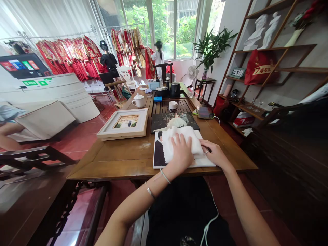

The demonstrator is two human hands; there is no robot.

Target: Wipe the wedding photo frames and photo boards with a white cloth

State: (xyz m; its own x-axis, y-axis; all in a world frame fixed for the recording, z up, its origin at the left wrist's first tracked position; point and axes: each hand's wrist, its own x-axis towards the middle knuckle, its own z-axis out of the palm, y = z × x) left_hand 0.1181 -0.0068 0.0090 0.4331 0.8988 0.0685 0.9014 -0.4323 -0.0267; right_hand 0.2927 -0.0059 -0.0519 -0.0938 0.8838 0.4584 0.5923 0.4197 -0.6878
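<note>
Wood, brown and worn-looking, forms the counter [110,160] before me. My left arm [139,200] slants up from the lower left, elbow bent; my right arm [247,201] stretches from the lower right, straighter. Left of my hands lies a pale, thick-bordered picture frame [143,124], tilted to my view. Ahead of me, a dark rectangular panel [160,120] lies just beyond a white photo board [158,155], which rests flat at the counter's near edge and shows a figure in a dark suit. A soft, white, fluffy cloth [197,145] with a scalloped edge lies bunched over the board. My left hand [182,148] presses flat upon it, fingers spread wide. My right hand [214,155] rests at the board's right edge, fingers curving inward; I cannot tell whether they grip. Smallest, a ring [207,152] circles one right finger.
</note>
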